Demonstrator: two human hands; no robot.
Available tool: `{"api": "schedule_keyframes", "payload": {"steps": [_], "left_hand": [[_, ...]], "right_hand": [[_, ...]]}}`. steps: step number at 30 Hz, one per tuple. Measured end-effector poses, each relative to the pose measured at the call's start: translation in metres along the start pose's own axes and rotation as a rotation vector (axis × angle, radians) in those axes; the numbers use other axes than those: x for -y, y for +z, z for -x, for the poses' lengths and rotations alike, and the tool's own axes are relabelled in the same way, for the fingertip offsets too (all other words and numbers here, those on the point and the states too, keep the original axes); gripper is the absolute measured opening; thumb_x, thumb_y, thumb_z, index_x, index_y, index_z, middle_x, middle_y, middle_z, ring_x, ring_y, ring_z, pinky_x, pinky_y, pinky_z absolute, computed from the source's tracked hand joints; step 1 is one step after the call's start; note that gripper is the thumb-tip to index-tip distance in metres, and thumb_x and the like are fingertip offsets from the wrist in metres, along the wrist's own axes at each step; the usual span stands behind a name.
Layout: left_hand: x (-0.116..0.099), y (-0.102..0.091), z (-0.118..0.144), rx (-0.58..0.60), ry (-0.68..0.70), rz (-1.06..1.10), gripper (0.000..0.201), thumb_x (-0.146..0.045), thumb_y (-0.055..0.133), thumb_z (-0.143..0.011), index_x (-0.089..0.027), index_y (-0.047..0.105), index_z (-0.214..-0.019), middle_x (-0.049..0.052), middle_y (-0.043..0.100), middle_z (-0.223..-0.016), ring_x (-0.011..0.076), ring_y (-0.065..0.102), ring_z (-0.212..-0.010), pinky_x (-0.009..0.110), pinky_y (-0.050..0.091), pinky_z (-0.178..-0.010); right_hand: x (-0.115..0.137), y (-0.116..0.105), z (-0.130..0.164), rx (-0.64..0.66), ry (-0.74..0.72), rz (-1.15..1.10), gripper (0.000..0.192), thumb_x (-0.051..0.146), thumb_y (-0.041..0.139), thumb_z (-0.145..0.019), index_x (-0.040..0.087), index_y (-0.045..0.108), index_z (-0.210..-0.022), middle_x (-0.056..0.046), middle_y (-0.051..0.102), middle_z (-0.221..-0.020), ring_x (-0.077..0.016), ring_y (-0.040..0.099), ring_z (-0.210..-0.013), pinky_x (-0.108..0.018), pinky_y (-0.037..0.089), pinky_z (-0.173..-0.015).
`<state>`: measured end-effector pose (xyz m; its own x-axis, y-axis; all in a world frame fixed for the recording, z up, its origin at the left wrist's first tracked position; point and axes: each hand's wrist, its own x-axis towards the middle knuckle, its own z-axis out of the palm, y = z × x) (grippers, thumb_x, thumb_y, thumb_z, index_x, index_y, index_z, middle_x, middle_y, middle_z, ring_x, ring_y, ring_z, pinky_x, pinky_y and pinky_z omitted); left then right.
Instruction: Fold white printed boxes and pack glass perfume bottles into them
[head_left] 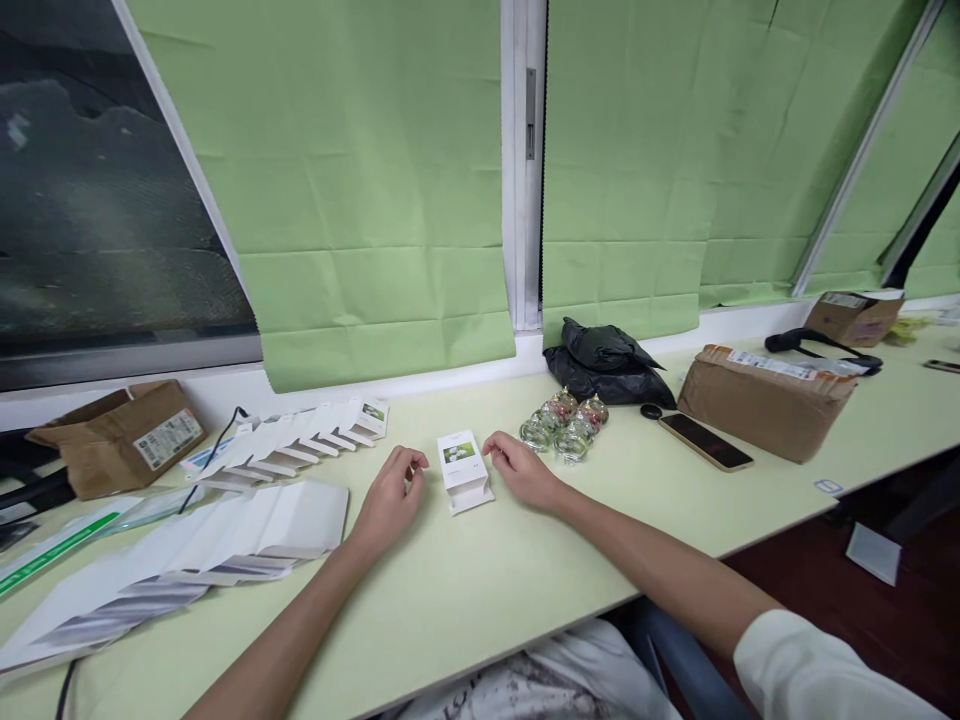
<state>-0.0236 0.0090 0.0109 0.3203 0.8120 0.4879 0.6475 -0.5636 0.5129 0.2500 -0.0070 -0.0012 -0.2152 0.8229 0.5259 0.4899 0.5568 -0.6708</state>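
The pale worktop [480, 600] carries a small white box [462, 465], two rows of overlapping white cartons [300, 520], shiny green and red items [564, 424], black plastic bags [615, 375], a phone [705, 441] and brown cardboard boxes [765, 410].

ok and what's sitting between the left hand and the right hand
In the head view, a small white box with a green picture on it sits on the table between the left hand and the right hand.

White box [463, 468] txt too sm.; near carton row [225, 535] cut off L.
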Motion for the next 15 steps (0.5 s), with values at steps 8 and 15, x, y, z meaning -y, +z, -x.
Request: {"api": "schedule_keyframes", "payload": {"steps": [8,15], "left_hand": [[-0.0009,0.0016,0.0012,-0.015,0.012,0.0,0.014,-0.024,0.043,-0.1,-0.025,0.057,-0.105,0.002,0.059,-0.104,0.0179,0.06,-0.086,0.031,0.047,-0.071],[-0.0023,0.0022,0.002,0.005,0.029,0.009,0.015,-0.021,0.044,-0.099,-0.025,0.057,-0.105,0.003,0.058,-0.104,0.0176,0.059,-0.087,0.031,0.047,-0.074]], "right_hand": [[-0.0034,0.0023,-0.0011,-0.004,-0.023,0.027,0.023,0.015,0.046,-0.094,0.024,0.063,-0.107,-0.001,0.061,-0.101,-0.0167,0.055,-0.084,-0.028,0.04,-0.076],[-0.0033,0.0014,0.0002,0.056,0.076,0.011,0.024,0.02,0.041,-0.099,0.024,0.064,-0.106,0.006,0.057,-0.069,-0.014,0.049,-0.061,-0.026,0.034,-0.063]]}}
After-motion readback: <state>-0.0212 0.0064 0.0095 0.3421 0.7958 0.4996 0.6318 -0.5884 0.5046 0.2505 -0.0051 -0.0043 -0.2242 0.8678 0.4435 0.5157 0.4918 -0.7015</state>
